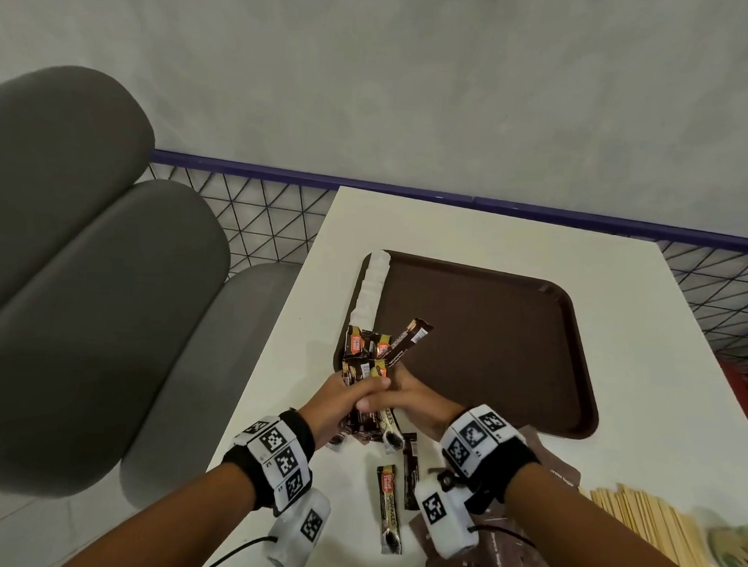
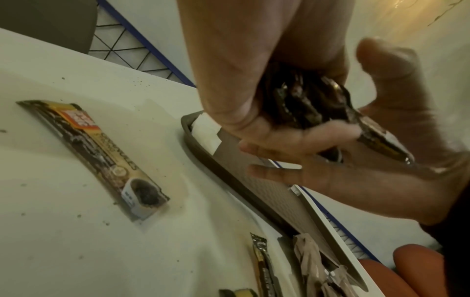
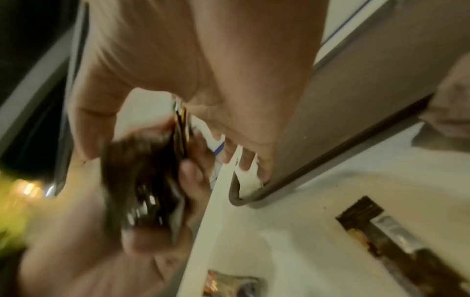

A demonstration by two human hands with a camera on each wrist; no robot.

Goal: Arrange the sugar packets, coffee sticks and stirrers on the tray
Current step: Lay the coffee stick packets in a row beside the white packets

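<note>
Gathering coffee sticks (image 1: 371, 360) into one bundle, left hand (image 1: 341, 404) and right hand (image 1: 418, 407) both gripping it (a few still loose); next, probably squaring them onto the tray (image 1: 490, 331).

Grey cushioned seats (image 1: 85, 270) beside a white table (image 1: 473, 227), wire mesh (image 1: 259, 218) behind.

A fanned bundle of dark coffee sticks (image 1: 370, 369) is upright over the brown tray's (image 1: 489, 352) near-left corner; white sugar packets (image 1: 373, 285) line its left rim.
</note>
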